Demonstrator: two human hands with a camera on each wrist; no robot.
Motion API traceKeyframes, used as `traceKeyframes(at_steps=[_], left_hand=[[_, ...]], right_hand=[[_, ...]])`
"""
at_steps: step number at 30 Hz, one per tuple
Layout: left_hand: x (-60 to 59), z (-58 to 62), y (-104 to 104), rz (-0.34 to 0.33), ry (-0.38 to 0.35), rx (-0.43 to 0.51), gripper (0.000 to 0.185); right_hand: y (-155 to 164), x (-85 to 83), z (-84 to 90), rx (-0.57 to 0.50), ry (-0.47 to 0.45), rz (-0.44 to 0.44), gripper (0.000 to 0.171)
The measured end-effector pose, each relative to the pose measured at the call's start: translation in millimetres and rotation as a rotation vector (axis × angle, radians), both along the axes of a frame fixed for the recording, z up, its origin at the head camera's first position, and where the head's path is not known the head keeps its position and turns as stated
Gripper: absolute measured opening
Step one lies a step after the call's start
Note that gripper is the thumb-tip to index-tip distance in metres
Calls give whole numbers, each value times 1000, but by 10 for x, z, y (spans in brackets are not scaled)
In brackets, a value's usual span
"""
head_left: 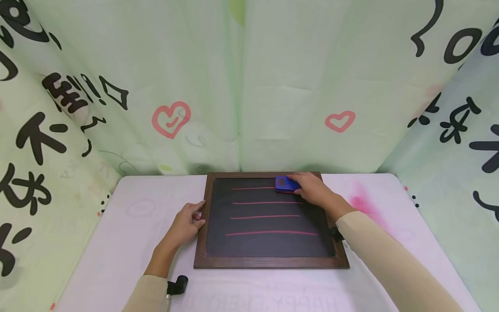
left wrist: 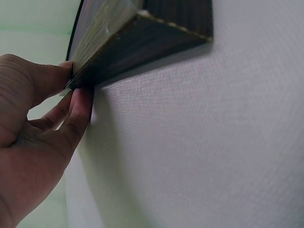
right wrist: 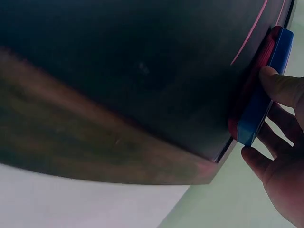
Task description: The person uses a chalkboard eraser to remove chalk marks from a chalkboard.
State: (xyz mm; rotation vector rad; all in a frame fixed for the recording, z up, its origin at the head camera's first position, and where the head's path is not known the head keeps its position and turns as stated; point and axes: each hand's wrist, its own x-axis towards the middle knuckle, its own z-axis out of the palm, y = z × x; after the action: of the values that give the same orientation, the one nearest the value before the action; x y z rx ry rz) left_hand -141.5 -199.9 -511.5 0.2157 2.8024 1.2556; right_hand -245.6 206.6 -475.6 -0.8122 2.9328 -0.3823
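Note:
A small blackboard (head_left: 269, 229) in a dark wooden frame (head_left: 269, 262) lies flat on the white table (head_left: 128, 242), with several pink chalk lines (head_left: 269, 233) across it. My right hand (head_left: 308, 187) grips a blue eraser (head_left: 286, 183) pressed on the board at the right end of the top line; in the right wrist view the blue eraser (right wrist: 263, 95) shows a red felt underside against the board. My left hand (head_left: 190, 221) holds the frame's left edge, with my left fingers (left wrist: 78, 107) against the wooden frame (left wrist: 142, 42).
Pale green printed cloth (head_left: 241, 86) walls the table on three sides. A pink chalk smudge (head_left: 360, 201) marks the tablecloth right of the board. Bare tablecloth (left wrist: 204, 152) stretches left of the frame.

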Motion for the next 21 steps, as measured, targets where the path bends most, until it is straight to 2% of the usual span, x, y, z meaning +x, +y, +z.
traceKeyframes(at_steps=[10, 21], left_hand=[[-6, -11, 0, 2, -2, 4, 58], [-18, -22, -13, 1, -1, 9, 59]], right_hand=[[-257, -44, 23, 68, -69, -18, 56], [-661, -67, -20, 59, -97, -22, 60]])
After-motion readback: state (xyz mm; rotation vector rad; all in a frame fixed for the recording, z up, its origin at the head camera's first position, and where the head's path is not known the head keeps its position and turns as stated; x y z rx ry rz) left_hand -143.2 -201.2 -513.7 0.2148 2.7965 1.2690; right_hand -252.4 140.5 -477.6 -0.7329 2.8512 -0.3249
